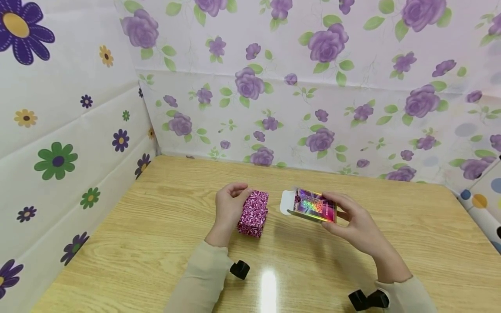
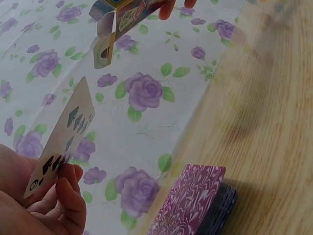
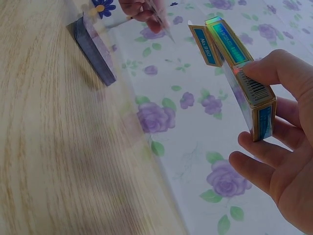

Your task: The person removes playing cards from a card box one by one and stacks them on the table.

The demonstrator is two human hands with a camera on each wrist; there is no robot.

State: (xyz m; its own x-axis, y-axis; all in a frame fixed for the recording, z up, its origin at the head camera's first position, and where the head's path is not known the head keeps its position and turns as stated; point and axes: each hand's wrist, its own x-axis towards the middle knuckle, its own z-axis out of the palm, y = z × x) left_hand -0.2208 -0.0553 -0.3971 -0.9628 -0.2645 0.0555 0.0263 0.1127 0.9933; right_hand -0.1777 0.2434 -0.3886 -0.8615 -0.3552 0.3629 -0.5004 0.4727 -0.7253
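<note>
Between thumb and fingers, my left hand (image 1: 228, 213) pinches a single playing card (image 2: 68, 132); black pips show on its face in the left wrist view. Below it on the table lies a deck of cards (image 2: 188, 200) with swirled magenta-and-white backs. The held card overlaps that deck in the head view. On the right, my right hand (image 1: 352, 221) grips a shiny card box (image 1: 315, 205) by its closed end, thumb on one narrow side and fingers on the other. The box's open end points left toward the deck, and its white flap (image 1: 287, 202) hangs out.
The wooden table (image 1: 164, 217) meets a back wall covering (image 1: 219, 108) printed with purple roses. A flowered sheet (image 1: 58, 130) borders the left side, and a dotted one (image 1: 479, 200) stands at the right. Black wrist mounts (image 1: 240, 270) sit at both sleeves.
</note>
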